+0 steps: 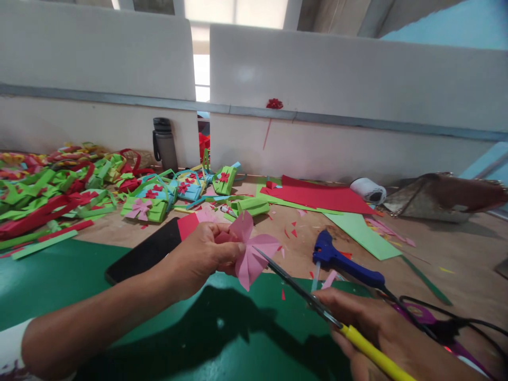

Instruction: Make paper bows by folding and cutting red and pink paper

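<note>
My left hand [210, 248] pinches a pink paper flower [254, 254] with pointed petals, held up above the green table surface. In my right hand [373, 323] is a pair of scissors [293, 286] with yellow handles. The blades look nearly closed, and their tip lies at the middle of the flower; whether it touches the paper I cannot tell. Below my left hand lies a black phone [146, 251], with a red paper piece [187, 225] beside it. A blue glue gun [345, 262] rests beyond my right hand.
Green paper bags [146, 208] with paper flowers pile up at the left. A grey bottle [164, 145] stands against the white partition [349, 79]. Red sheets [317, 194], a light green sheet [365, 235] and a brown purse [440, 198] lie at the right. A black cable [448, 312] runs near my right hand.
</note>
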A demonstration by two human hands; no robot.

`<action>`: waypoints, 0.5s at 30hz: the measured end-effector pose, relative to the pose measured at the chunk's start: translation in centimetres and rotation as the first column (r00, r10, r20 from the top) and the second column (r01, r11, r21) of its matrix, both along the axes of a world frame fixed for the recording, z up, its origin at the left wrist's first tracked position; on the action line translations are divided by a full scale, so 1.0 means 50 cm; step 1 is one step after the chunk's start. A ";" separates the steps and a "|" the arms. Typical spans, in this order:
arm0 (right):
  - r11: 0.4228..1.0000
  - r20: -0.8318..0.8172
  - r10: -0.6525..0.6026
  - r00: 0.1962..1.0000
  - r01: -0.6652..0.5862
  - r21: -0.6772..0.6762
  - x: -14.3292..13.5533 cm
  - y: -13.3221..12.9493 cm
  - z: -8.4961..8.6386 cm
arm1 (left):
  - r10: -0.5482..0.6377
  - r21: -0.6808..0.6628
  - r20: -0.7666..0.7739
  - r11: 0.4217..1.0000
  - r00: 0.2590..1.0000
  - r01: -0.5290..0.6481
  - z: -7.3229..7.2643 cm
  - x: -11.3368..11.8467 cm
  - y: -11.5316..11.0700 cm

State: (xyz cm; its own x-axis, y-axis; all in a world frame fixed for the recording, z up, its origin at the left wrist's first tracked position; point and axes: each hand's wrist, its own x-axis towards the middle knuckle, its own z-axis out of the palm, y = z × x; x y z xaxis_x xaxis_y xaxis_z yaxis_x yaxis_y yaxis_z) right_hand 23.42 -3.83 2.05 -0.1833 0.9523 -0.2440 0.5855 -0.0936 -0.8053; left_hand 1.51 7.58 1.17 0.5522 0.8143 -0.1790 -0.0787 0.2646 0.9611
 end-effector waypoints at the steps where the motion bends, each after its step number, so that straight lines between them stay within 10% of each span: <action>1: 1.000 -0.012 -0.004 1.000 0.004 -0.003 -0.001 0.001 0.001 | -0.003 0.000 0.001 1.000 1.000 0.003 0.000 0.000 0.000; 15: 0.999 -0.043 0.048 0.998 -0.047 0.024 -0.010 0.011 0.011 | 0.004 -0.012 0.011 1.000 1.000 -0.004 0.000 0.002 -0.001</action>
State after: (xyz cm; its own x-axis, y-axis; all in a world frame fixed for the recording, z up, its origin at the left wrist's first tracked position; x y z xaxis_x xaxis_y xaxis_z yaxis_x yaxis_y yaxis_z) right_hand 22.92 -3.30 2.59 -0.2389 0.9475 -0.2125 0.5528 -0.0472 -0.8320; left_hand 1.60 7.55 1.16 0.5506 0.8145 -0.1828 -0.0902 0.2758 0.9570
